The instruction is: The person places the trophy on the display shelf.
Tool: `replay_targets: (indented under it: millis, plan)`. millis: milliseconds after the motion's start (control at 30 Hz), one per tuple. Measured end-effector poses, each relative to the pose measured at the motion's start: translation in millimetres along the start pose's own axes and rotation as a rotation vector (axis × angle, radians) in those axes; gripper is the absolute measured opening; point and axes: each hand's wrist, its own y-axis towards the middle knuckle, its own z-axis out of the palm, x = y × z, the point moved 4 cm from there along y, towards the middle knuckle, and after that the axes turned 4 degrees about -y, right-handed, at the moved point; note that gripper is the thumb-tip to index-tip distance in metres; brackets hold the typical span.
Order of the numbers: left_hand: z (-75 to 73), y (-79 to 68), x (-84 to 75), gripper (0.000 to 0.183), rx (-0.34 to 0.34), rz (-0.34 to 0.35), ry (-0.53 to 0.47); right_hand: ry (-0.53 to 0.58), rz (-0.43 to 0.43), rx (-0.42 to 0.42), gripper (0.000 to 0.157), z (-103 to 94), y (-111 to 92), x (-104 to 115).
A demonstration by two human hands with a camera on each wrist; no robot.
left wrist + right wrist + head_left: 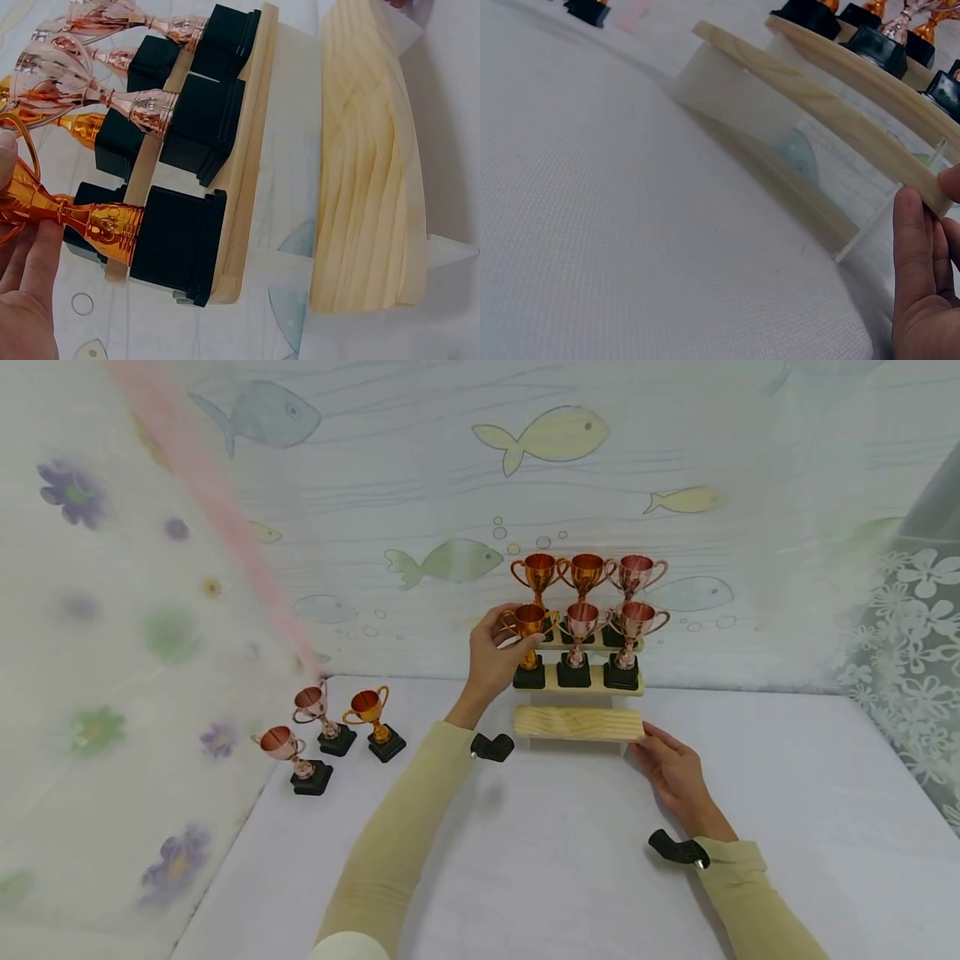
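Observation:
My left hand grips a small gold trophy cup by its bowl and stem. The trophy's black square base is at the left end of the middle shelf of a three-step wooden stand. Beside it on that shelf are two rose-gold trophies. My right hand pinches the right end of the lowest wooden board, thumb above and fingers below in the right wrist view. On the top step behind, two gold trophies and a rose-gold trophy stand in a row.
To the left on the white-covered table stand a gold trophy and two rose-gold trophies. Clear side panels support the stand's boards. A fish-print curtain hangs close behind the stand, with white lace at the right.

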Motion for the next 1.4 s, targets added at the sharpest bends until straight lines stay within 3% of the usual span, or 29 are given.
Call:
replay_targets:
  millis: [167,400,500,700,900,1067,1167,1267,1400]
  plan:
    - [1.3,5.8,18.5,0.052,-0.011,0.01,0.002,0.004,-0.001,0.007,0.03,0.0,0,0]
    - [3.3,7.1,22.6,0.054,-0.019,0.0,-0.012,0.017,-0.004,0.02,0.031,-0.3,1,1]
    - [2.8,4.4,22.5,0.063,-0.009,-0.016,-0.002,0.014,-0.002,0.02,0.031,0.4,0,1]
    - [-7.1,-11.1,24.4,0.087,0.0,-0.071,0.107,0.007,0.004,0.012,0.028,1.5,-1,1]
    - [-27.6,-45.2,20.2,0.078,-0.006,-0.084,0.189,-0.008,-0.002,0.009,0.026,1.1,-2,1]
    - [-51.5,-84.0,6.2,0.059,-0.047,-0.001,0.256,-0.005,-0.006,0.013,0.03,0.6,-1,2]
    - [-71.0,-108.9,-0.1,0.052,-0.083,0.014,0.276,0.0,-0.011,0.015,0.031,0.6,0,2]
    - [-95.9,-135.1,-0.8,0.046,-0.109,-0.06,0.296,0.01,-0.01,0.019,0.031,0.6,1,0]
    - [-131.0,-168.2,1.4,0.044,-0.163,-0.233,0.351,0.007,-0.009,0.011,0.03,0.5,1,-1]
